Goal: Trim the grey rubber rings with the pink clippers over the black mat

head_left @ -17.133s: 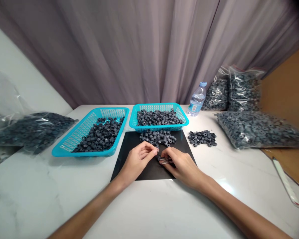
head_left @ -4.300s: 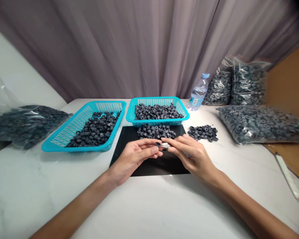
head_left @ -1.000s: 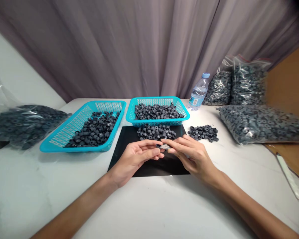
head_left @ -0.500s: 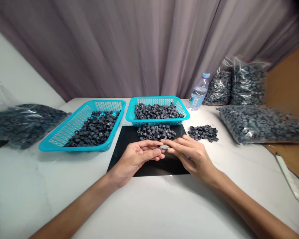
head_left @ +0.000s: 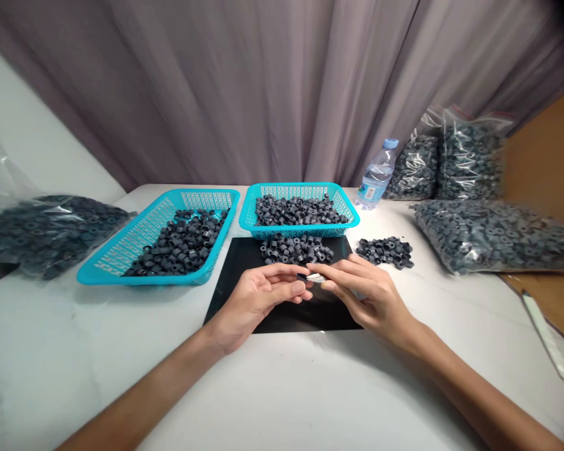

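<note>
Between the thumb and fingers of my left hand [head_left: 258, 297] is a small dark grey ring [head_left: 302, 277], mostly covered by the fingertips. My right hand [head_left: 364, 291] pinches a thin, shiny, blade-like tool [head_left: 316, 278], its tip at the ring; the rest of the tool is hidden in the palm. Both hands are raised over the black mat [head_left: 286, 318]. Just beyond them, on the mat's far part, lies a pile of grey rings [head_left: 297, 249]. To the right of the mat is a smaller pile of dark rings [head_left: 384, 252].
Two blue baskets, left [head_left: 207, 275] and middle [head_left: 305, 232], hold many such pieces. Filled clear bags stand or lie at left [head_left: 61, 228] and right [head_left: 489, 238]. A water bottle [head_left: 376, 175] stands behind the small pile. A white-handled knife-like tool [head_left: 548, 338] lies at the right edge.
Over the last second the hands stay nearly in place, with the tool tip shifting slightly at the ring. Earlier, both hands were lower, close to the mat.
</note>
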The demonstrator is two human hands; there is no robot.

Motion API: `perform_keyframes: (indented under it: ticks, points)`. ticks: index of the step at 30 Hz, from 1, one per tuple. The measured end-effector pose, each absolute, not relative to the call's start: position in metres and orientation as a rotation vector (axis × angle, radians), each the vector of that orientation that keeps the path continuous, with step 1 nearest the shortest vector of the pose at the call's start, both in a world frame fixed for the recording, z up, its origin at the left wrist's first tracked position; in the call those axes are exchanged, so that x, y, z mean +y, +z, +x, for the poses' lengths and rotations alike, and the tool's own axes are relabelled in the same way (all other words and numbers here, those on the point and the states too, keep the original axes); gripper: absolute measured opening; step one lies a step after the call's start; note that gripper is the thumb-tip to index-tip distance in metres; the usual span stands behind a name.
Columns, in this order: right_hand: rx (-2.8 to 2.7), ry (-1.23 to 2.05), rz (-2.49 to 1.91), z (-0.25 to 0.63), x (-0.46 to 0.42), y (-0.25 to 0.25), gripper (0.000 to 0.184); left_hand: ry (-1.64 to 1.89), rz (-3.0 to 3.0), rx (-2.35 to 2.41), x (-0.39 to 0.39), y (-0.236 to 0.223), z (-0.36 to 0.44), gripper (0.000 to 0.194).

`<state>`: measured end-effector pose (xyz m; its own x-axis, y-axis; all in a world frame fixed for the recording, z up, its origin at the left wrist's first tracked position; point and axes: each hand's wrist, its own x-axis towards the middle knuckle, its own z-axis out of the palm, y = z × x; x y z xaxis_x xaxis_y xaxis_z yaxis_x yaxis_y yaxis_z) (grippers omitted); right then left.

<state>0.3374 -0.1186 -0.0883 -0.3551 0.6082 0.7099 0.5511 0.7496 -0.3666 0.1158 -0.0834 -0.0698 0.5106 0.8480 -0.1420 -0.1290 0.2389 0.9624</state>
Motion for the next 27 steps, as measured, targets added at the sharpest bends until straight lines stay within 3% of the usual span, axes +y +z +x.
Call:
perform_keyframes:
  ticks: [27]
  points:
    - [-2.068,0.025,-0.891,0.3395,-0.1181,-0.0916,0.032,0.742,1.156,0.77,-0.0838,-0.0712,0.1161,0.029]
